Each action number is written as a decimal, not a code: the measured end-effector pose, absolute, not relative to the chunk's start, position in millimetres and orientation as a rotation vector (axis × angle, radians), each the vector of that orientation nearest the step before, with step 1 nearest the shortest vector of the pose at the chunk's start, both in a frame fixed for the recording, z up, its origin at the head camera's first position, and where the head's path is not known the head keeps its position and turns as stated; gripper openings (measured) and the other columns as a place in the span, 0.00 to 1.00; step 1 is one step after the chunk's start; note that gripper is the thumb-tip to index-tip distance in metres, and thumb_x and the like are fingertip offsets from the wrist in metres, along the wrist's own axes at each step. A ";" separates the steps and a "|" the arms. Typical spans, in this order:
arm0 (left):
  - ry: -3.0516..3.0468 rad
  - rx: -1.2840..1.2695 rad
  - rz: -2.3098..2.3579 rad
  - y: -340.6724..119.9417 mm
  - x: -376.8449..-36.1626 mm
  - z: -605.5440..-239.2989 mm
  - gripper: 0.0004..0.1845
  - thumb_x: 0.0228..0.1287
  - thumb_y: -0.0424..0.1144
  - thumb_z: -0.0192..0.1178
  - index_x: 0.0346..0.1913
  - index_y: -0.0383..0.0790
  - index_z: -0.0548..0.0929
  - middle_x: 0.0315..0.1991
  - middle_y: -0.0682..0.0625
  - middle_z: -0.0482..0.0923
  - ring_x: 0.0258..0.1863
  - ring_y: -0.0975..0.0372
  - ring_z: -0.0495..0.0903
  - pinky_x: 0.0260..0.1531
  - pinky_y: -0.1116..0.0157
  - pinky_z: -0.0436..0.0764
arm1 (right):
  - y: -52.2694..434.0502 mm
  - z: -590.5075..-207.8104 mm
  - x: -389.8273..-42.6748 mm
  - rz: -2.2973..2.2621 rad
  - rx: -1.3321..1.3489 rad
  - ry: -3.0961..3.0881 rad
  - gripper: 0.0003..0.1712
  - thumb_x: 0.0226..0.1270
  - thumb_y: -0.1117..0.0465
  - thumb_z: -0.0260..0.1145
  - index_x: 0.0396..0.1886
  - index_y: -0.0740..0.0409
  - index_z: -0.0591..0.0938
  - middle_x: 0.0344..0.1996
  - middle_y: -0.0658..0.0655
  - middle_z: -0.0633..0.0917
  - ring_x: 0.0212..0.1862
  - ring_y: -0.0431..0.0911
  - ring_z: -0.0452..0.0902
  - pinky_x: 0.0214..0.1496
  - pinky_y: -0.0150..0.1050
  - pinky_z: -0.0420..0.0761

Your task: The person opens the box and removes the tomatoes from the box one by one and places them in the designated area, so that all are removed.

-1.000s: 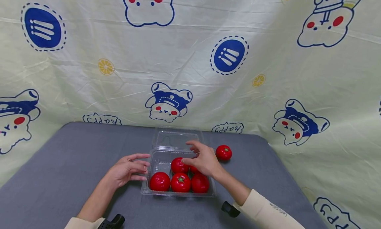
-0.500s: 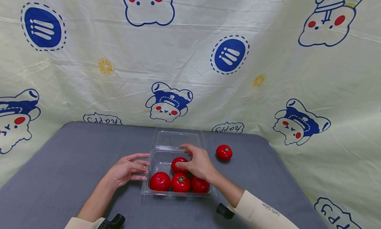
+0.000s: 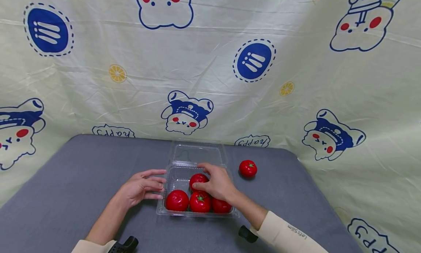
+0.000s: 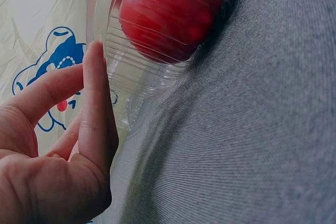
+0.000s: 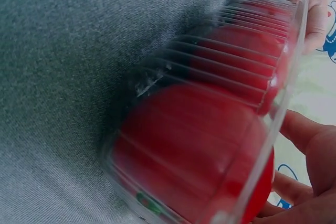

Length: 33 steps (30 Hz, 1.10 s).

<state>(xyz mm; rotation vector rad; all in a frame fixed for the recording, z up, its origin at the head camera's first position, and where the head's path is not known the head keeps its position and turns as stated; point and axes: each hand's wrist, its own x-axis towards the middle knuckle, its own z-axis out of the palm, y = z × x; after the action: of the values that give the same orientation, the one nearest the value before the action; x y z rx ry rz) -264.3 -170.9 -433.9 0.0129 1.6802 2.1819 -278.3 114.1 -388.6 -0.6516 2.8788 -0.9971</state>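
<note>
A clear plastic clamshell container (image 3: 197,215) holds several red tomatoes, with its lid (image 3: 197,152) folded back. My left hand (image 3: 139,189) stands at the left wall, its extended fingers against the container side. My right hand (image 3: 217,183) reaches over the container's right half. Its thumb lies at the front of the back-row tomato (image 3: 198,179). The forefinger arches behind that tomato with a gap showing. In front stand a left tomato (image 3: 177,200), a middle one with a green stem mark (image 3: 200,202) and a right one (image 3: 222,205). The right hand hides the spot under its palm.
A single tomato (image 3: 248,169) sits on the grey table (image 3: 98,172) to the right of the container. A patterned cloth (image 3: 210,74) hangs behind the table's far edge. The container's back-left part shows bare plastic.
My right hand has shifted left and lower over the container, covering a tomato that showed under its palm. The left hand and the loose tomato stay in place.
</note>
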 end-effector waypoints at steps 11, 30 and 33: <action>1.686 -0.005 2.183 -170.8 -263.6 -432.6 0.31 0.65 0.27 0.63 0.71 0.33 0.70 0.47 0.45 0.85 0.35 0.59 0.87 0.37 0.58 0.90 | 111.1 -394.5 -280.8 -0.887 -0.755 2.925 0.30 0.60 0.53 0.75 0.62 0.57 0.81 0.58 0.60 0.84 0.62 0.58 0.75 0.56 0.58 0.83; 1.674 0.009 2.189 -169.8 -263.8 -432.9 0.31 0.65 0.27 0.63 0.71 0.33 0.70 0.47 0.45 0.85 0.34 0.60 0.87 0.37 0.58 0.90 | 110.2 -397.3 -282.0 -0.756 -0.866 2.963 0.28 0.60 0.53 0.74 0.58 0.60 0.83 0.49 0.60 0.87 0.56 0.56 0.76 0.44 0.50 0.86; 1.672 0.012 2.190 -170.3 -263.7 -433.3 0.31 0.65 0.27 0.63 0.71 0.33 0.70 0.46 0.45 0.85 0.34 0.60 0.87 0.37 0.58 0.90 | 109.9 -397.1 -282.3 -0.725 -0.881 2.960 0.27 0.61 0.53 0.74 0.58 0.59 0.83 0.49 0.60 0.87 0.54 0.55 0.76 0.45 0.49 0.84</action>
<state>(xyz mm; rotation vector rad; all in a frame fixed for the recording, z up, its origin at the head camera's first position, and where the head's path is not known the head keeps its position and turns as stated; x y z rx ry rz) -263.7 -170.3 -433.3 0.0119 1.6723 2.1900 -282.3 109.9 -397.1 -0.8805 2.9596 -0.7248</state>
